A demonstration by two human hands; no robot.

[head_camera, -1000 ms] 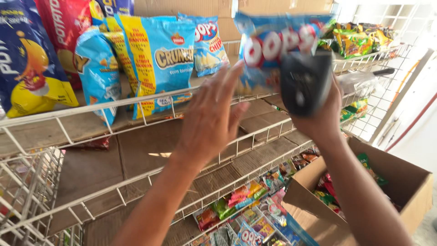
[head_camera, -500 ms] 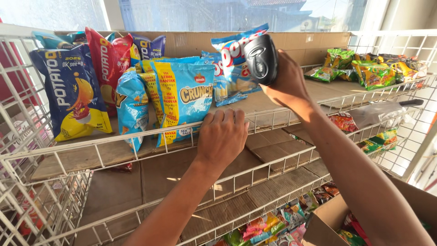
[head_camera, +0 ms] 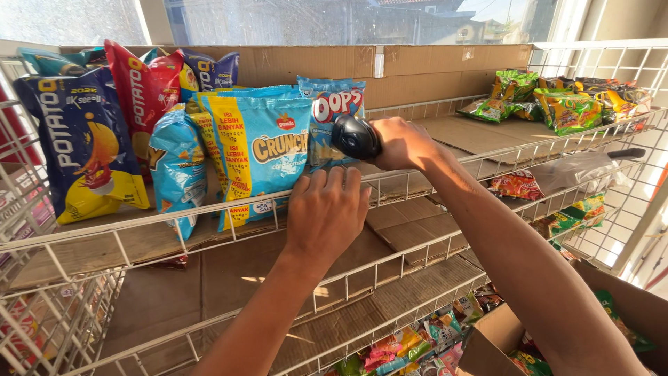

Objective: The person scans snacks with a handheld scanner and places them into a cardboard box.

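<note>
Right grip (head_camera: 400,143) on black scanner (head_camera: 355,137), cardboard-lined wire shelf (head_camera: 445,132), sunlit window (head_camera: 348,21)

A white wire shelf rack (head_camera: 209,209) lined with brown cardboard (head_camera: 431,129) carries blue snack bags (head_camera: 261,150), a dark blue chip bag (head_camera: 83,146), and green packets (head_camera: 557,104) at the right end.

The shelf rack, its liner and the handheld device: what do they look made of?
Shelf rack: white-coated metal wire, judging by thin glossy rods. Liner: brown corrugated cardboard, matte, with visible ribbing and folds. Handheld device in the right hand: glossy black, probably plastic. The left hand rests on the rack's front wire.
</note>
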